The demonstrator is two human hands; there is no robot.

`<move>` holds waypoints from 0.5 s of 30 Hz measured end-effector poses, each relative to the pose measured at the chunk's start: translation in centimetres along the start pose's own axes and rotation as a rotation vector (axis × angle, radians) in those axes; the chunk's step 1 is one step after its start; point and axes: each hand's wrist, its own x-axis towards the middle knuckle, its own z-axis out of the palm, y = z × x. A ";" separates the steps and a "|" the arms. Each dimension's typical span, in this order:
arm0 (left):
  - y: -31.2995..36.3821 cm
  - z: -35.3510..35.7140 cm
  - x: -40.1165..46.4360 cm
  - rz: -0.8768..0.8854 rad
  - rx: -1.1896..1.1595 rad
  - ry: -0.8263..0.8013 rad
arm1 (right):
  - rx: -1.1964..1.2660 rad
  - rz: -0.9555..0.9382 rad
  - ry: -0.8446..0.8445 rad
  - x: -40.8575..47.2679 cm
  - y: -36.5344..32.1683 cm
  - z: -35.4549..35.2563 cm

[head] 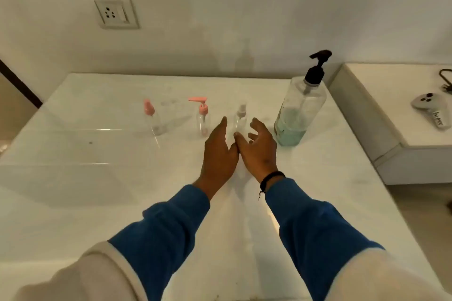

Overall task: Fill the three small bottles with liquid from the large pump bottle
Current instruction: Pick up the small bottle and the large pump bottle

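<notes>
Blue sleeves stretch out in front of me over the white marble counter, both arms reaching toward the row of bottles. Taking the large pump bottle as my marker and sweeping from the far left: a small clear bottle with a pink cap stands well to its left, then a small bottle with a pink pump nearer, then a small bottle with a clear spray top just left of the big one. My left hand is flat, fingers straight and together, holding nothing, its tips between the pink pump bottle and the spray bottle. My right hand is beside it, thumbs touching, fingers spread and loosely bent, holding nothing, just in front of the spray bottle and not quite on it. A black band circles that wrist. The large pump bottle stands upright, black pump on top, pale green liquid low inside. Right of it, on a raised ledge, lies a grey controller.
</notes>
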 end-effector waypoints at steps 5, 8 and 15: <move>-0.4 0.8 1.7 -0.024 -0.016 0.001 | -0.008 0.004 0.063 1.5 0.0 0.9; -0.7 0.9 1.7 0.001 -0.024 0.011 | -0.027 -0.026 0.065 1.7 -0.1 1.2; 0.6 -0.2 -0.7 -0.088 -0.022 0.018 | -0.044 -0.013 0.045 -0.7 -0.3 0.9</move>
